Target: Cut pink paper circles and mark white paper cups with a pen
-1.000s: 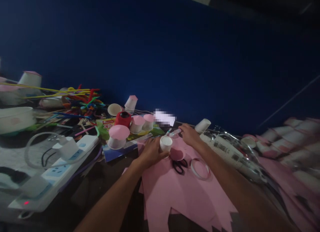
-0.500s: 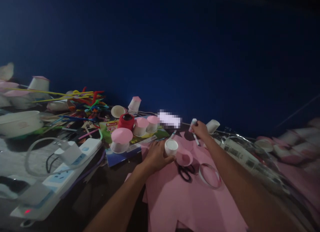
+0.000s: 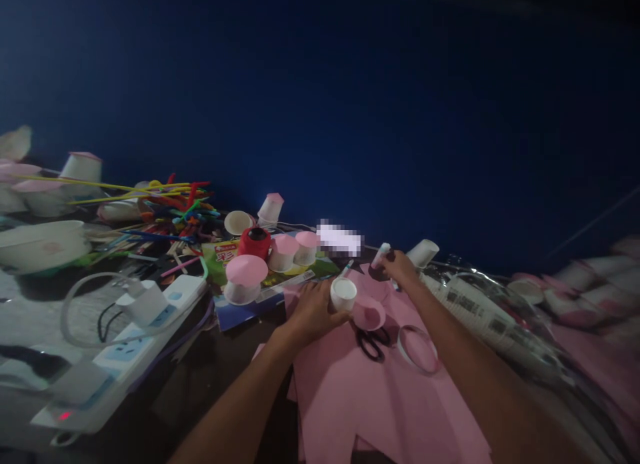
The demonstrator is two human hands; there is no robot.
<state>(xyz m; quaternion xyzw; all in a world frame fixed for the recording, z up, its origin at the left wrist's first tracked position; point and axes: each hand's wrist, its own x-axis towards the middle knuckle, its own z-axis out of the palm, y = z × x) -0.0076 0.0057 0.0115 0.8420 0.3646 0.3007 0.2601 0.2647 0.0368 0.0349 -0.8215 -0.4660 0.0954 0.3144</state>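
My left hand [image 3: 316, 311] is wrapped round a white paper cup [image 3: 343, 295], one round end of it facing me, above the pink paper. In my right hand [image 3: 399, 267], farther back, is a short pale tube that looks like a glue stick [image 3: 382, 253], tilted in the fingers. Just right of the cup lies a curled pink paper piece [image 3: 370, 313]. Dark-handled scissors [image 3: 373, 344] rest below it on pink sheets [image 3: 350, 397]. A roll of clear tape [image 3: 417, 349] lies between the scissors and my right forearm.
Cups with pink cone tops [image 3: 247, 271] and a red container [image 3: 255, 241] stand left on a colourful packet. Farther left are pipe cleaners [image 3: 193, 204], a white bowl [image 3: 43, 246] and a power strip [image 3: 123, 351]. Clear plastic packaging [image 3: 480, 304] lies right; a cup [image 3: 424, 252] lies behind.
My right hand has tilted the glue stick and shifted it slightly down and left. My left hand still holds the cup in nearly the same place.
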